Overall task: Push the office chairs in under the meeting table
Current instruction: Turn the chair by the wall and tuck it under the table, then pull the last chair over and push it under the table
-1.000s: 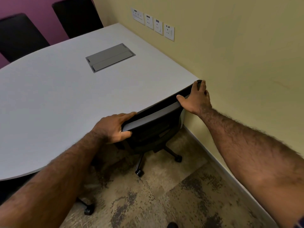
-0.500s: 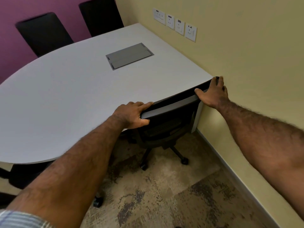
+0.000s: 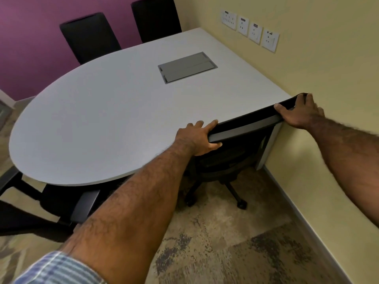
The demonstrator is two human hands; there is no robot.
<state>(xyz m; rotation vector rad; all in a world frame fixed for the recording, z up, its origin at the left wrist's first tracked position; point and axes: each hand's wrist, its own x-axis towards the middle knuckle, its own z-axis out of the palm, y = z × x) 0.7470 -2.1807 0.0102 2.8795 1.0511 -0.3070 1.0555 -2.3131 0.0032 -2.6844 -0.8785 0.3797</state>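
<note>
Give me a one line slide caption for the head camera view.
Both hands, left hand and right hand, grip the top of a black office chair pushed against the grey meeting table.

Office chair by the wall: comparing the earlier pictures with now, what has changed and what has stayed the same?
The office chair has rolled further in; its backrest now meets the table edge. Unchanged: left hand and right hand grip its top corners.

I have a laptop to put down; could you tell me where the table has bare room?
The table is bare from its curved left edge to the grey hatch. Crowded: the near right corner, where the left hand and right hand grip the chair against the edge.
</note>
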